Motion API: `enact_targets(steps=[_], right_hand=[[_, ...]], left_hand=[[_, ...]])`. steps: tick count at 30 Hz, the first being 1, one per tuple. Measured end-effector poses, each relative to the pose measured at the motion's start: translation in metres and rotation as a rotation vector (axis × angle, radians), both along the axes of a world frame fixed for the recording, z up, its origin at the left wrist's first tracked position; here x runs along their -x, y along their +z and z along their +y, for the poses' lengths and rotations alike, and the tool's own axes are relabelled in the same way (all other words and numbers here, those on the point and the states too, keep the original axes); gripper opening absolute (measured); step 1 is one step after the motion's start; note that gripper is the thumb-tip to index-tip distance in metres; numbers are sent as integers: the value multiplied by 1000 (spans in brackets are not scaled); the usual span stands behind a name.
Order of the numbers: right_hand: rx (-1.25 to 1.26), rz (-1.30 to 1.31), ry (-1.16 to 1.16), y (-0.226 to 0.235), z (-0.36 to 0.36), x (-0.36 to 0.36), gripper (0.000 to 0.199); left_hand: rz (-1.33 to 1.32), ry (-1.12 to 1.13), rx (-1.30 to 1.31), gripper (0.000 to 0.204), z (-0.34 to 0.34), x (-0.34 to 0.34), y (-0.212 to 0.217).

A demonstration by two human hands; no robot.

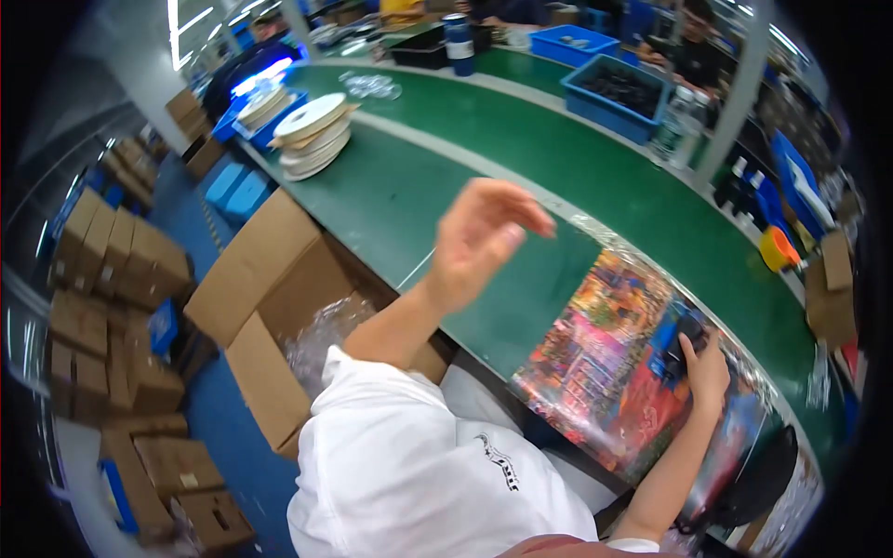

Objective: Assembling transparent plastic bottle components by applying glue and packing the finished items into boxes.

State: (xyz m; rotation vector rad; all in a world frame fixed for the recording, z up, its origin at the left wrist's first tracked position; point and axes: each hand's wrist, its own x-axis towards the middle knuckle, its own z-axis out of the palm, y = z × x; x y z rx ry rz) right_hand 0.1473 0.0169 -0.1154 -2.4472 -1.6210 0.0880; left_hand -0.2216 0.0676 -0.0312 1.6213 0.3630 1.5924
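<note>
My left hand (pixel 479 242) is raised over the green table, its fingers curved and the thumb apart, with nothing visible in it. At the right, my right hand (pixel 709 372) reaches down over a glossy, multicoloured printed sheet (pixel 595 353) on the table. Its fingers are around a small black object (pixel 686 337), whose kind I cannot make out. Part of that object is hidden by the hand.
An open cardboard box (pixel 256 270) with clear plastic wrap stands left of the table. Stacked white reels (pixel 316 135) sit at the table's far left. Beyond are a blue bin (pixel 614 98) of dark parts and clear bottles (pixel 674 121). A person works at the far right.
</note>
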Motion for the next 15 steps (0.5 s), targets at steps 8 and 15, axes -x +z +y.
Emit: enact_targets(steps=[8, 15], right_hand=[[-111, 281, 184, -56, 28, -54, 48], [-39, 486, 173, -45, 34, -62, 41]], left_hand=[[170, 1229, 410, 14, -17, 294, -210], [1338, 1025, 1103, 51, -85, 376, -381]])
